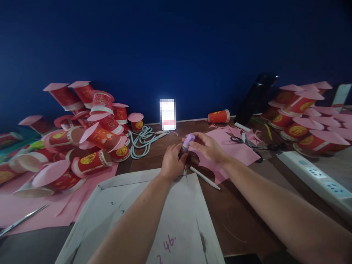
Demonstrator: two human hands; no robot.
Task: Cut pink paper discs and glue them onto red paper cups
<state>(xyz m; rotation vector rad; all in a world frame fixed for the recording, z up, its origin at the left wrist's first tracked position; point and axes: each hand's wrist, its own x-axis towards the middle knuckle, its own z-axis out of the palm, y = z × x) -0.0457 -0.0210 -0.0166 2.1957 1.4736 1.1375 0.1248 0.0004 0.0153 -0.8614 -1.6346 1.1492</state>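
My left hand [172,163] is closed around the dark lower part of a small purple-capped tube [189,139], above the far edge of a white board [132,205]. The thumb and fingers of my right hand [209,146] pinch the side of its purple top. I cannot tell exactly what kind of tube it is. A white pen [205,178] lies on the brown table just below my hands. To the right is a sheet of pink paper [231,146] with round cut-outs, partly hidden by my right arm.
Red paper cups with pink discs [101,137] pile up at left, with more cups [299,132] at right. A lit phone [167,113], light-blue cable [141,141], lying cup [218,116], black bottle [254,97], scissors [251,145] and power strip [316,176] surround the work area.
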